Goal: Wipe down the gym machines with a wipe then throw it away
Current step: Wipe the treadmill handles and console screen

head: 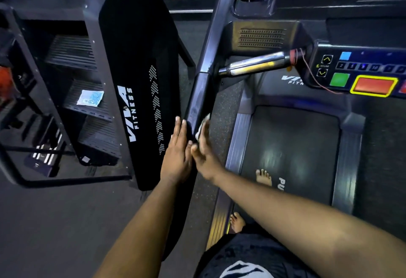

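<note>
— Wipe [203, 125], where was it?
— Pressed against the inner side of the treadmill's left handrail [201, 99], near its lower end, under the right hand [205, 152].
— Start from the left, though.
— A stair-climber machine [134, 84] stood on the left, with a small blue-patterned packet [90, 98] lying on one of its steps [87, 101]. Next came the left hand [178, 156], flat against the rail's outer side, fingers [181, 128] straight and together, holding nothing.
— And the right?
— Its fingers were stretched out, pushing the white wipe onto the rail. Further right sat the treadmill belt [292, 152] with a bare foot [263, 177] on it, and the console [362, 73] with green and red buttons.
</note>
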`<state>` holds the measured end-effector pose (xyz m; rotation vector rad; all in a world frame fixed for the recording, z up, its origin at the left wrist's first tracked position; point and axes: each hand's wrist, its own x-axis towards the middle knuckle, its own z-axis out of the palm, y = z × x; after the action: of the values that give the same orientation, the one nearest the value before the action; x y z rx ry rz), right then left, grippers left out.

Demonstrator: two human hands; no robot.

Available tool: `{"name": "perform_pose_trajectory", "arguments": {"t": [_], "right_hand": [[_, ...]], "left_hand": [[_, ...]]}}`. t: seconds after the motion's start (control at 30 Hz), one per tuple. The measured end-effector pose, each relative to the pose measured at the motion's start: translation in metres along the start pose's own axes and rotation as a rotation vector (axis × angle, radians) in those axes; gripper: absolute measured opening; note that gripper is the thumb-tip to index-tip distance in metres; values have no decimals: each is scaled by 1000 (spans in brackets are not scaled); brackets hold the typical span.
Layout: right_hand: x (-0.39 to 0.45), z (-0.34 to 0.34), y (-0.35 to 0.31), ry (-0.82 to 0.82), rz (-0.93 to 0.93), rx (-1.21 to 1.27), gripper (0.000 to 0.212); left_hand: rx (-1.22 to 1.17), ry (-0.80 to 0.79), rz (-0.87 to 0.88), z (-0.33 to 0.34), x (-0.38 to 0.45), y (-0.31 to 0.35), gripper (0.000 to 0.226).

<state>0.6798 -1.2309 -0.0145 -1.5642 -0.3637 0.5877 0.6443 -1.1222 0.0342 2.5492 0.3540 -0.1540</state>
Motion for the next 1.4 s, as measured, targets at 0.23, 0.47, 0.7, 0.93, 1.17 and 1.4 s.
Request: {"name": "perform_pose_trajectory", "arguments": {"t": [0.23, 0.47, 0.7, 0.93, 1.17, 1.4], "right_hand": [[59, -27, -18, 214, 145, 52, 132], [-25, 47, -1, 214, 75, 132, 116], [15, 27, -16, 306, 86, -61, 86], [-69, 56, 12, 125, -287, -573, 83], [-20, 20, -14, 130, -167, -826, 74], [-125, 97, 20, 148, -382, -486, 52]], "left_hand": [[137, -8, 20, 6, -70, -19, 59], [136, -20, 28, 7, -119, -42, 60], [160, -15, 13, 7, -162, -56, 61], [127, -15, 38, 6, -167, -58, 63], [89, -20, 34, 7, -165, -62, 63], [24, -10, 67, 2, -186, -71, 68]]}}
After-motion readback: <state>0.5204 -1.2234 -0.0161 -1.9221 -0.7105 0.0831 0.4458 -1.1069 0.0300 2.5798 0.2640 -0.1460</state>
